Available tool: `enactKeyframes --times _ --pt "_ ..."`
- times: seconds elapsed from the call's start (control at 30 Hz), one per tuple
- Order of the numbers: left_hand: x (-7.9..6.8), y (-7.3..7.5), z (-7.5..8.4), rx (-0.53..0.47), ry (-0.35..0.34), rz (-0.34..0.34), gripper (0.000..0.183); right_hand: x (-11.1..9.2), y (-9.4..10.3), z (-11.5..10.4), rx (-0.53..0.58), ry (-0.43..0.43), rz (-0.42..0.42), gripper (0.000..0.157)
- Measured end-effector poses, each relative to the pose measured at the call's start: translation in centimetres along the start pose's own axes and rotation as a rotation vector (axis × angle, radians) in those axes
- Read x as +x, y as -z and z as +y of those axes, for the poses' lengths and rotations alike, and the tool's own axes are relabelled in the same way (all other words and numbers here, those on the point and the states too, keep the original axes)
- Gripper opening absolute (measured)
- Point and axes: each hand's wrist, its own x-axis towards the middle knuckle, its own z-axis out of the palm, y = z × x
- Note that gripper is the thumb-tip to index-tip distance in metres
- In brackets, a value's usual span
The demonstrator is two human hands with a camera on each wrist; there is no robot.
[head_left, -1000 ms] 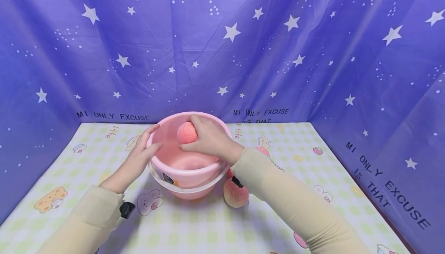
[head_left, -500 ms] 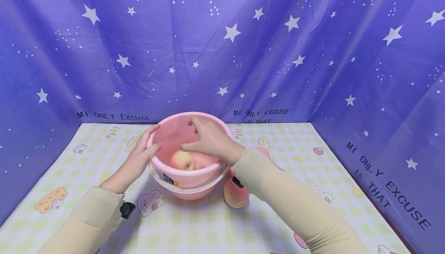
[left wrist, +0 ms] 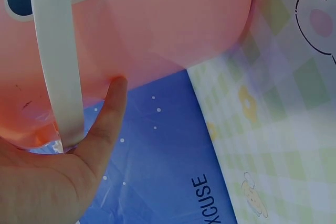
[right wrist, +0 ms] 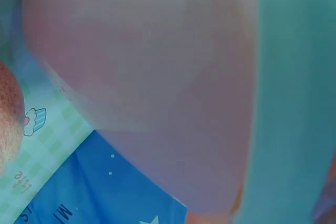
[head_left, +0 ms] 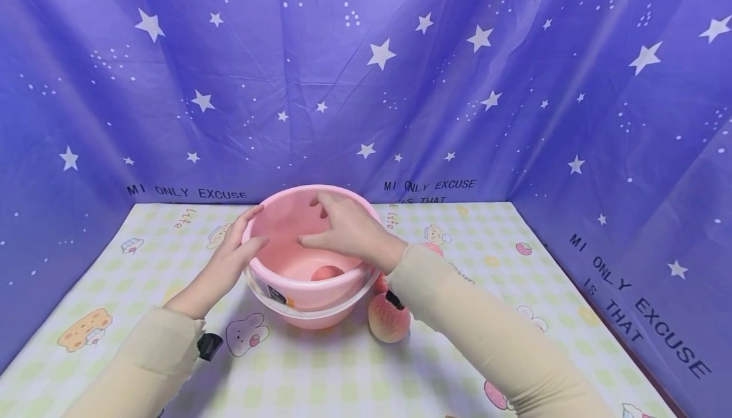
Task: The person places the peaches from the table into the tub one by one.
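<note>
A pink plastic bucket [head_left: 286, 276] stands on the table, its white handle [head_left: 311, 312] hanging down over the front. My left hand [head_left: 231, 249] holds the bucket's left rim, thumb on the inner side; the left wrist view shows one finger [left wrist: 116, 98] along the outer wall. Over the bucket's opening, my right hand [head_left: 345, 226] has its fingers spread and holds nothing. One peach [head_left: 327, 272] lies at the bottom, partly hidden by the front rim. Beside the bucket on the right sits another peach [head_left: 389, 317], with a further peach [head_left: 382, 283] partly covered by my sleeve.
Another peach [head_left: 433, 248] shows behind my right sleeve. A checked cloth [head_left: 320, 373] with cartoon prints covers the table. Purple star-patterned curtains [head_left: 320, 75] enclose the back and sides. In the right wrist view, the bucket wall [right wrist: 142, 66] and handle [right wrist: 294, 103] fill most of the picture.
My right hand has let go of a peach, which dropped into the bucket and rolled right along the bottom. The left hand keeps its place on the rim.
</note>
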Motion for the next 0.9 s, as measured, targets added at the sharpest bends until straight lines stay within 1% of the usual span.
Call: enactKeyframes --times 0.27,0.5,0.9 --pt "0.0 0.0 -0.1 -0.009 -0.01 0.005 0.068 -0.7 0.7 0.0 -0.026 0.01 0.06 0.057" --pt "0.0 0.1 -0.1 -0.013 -0.016 0.011 0.067 -1.7 1.2 0.1 0.022 0.013 0.093 0.06" --pt "-0.1 0.1 -0.1 -0.013 -0.019 0.01 0.067 -3.2 1.8 0.7 0.065 0.001 0.119 0.057"
